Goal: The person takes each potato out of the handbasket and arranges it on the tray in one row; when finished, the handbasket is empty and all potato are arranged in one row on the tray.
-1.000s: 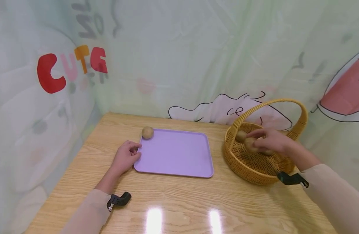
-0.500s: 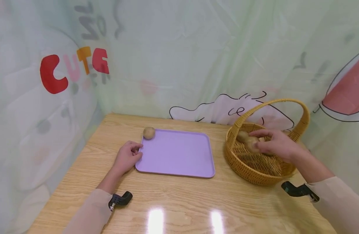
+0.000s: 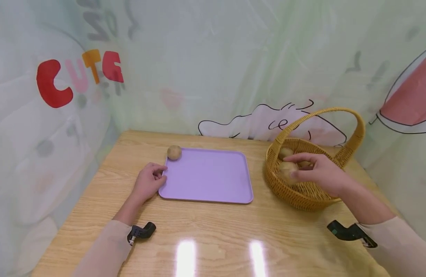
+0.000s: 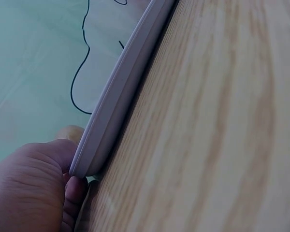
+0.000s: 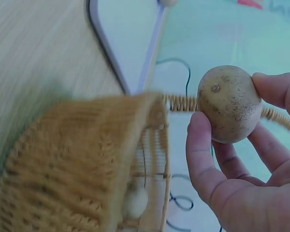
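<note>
In the head view, my right hand [image 3: 318,173] pinches a round tan potato [image 3: 288,171] above the wicker basket [image 3: 296,202]. The right wrist view shows this speckled potato [image 5: 229,104] between thumb and fingertips, clear of the basket rim. My left hand [image 3: 148,181] holds the left edge of a flat purple tray [image 3: 206,175]. In the left wrist view, thumb and curled fingers lie either side of the tray's rim [image 4: 113,96]. Another potato [image 3: 174,152] sits in the tray's far left corner.
Inside the basket, at the back, lies another potato [image 3: 285,153]; my right hand hides part of the inside. A tall arched handle [image 3: 358,129] rises over the basket. A printed curtain [image 3: 199,77] hangs behind the wooden table [image 3: 216,234].
My right hand has lifted the potato up from among those in the basket and shifted it slightly left. My left hand has stayed at the tray's edge. The head view has tilted slightly.
</note>
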